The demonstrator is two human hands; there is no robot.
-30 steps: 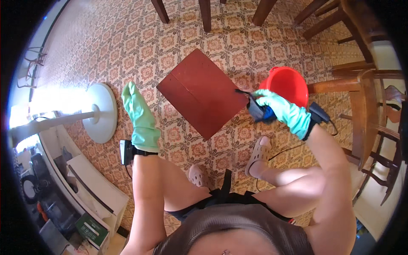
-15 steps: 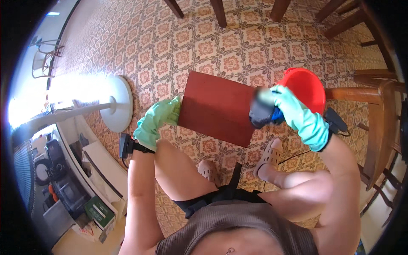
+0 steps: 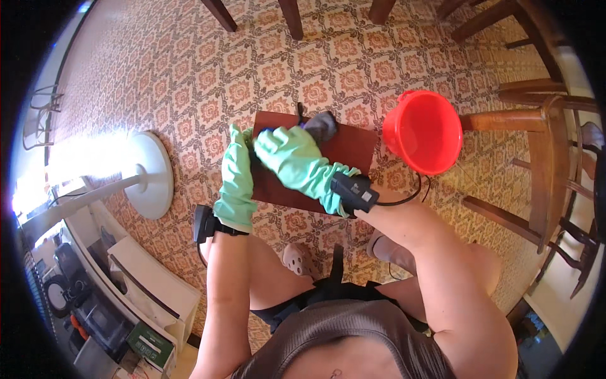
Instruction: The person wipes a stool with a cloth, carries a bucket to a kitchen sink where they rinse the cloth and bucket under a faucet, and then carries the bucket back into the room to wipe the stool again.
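Observation:
A flat, dark red rectangular board (image 3: 355, 150) is in front of me above the patterned floor. My left hand (image 3: 237, 177), in a mint-green rubber glove, grips the board's left edge; its fingertips are partly hidden there. My right hand (image 3: 291, 155), gloved alike, is closed on a dark grey and blue cloth (image 3: 322, 126) and presses it on the upper left part of the board. Part of the cloth sticks out beyond the fingers, and the rest is covered by the glove.
Just right of the board stands a red bucket (image 3: 429, 132). A wooden chair (image 3: 543, 158) is beyond it, with more chair legs (image 3: 290, 19) along the far side. To the left are a round white stand base (image 3: 158, 177) and a cluttered white shelf unit (image 3: 151, 278).
My right hand has swept the cloth leftward, from the board's right edge beside the bucket to its upper left part. My left hand stays at the left edge.

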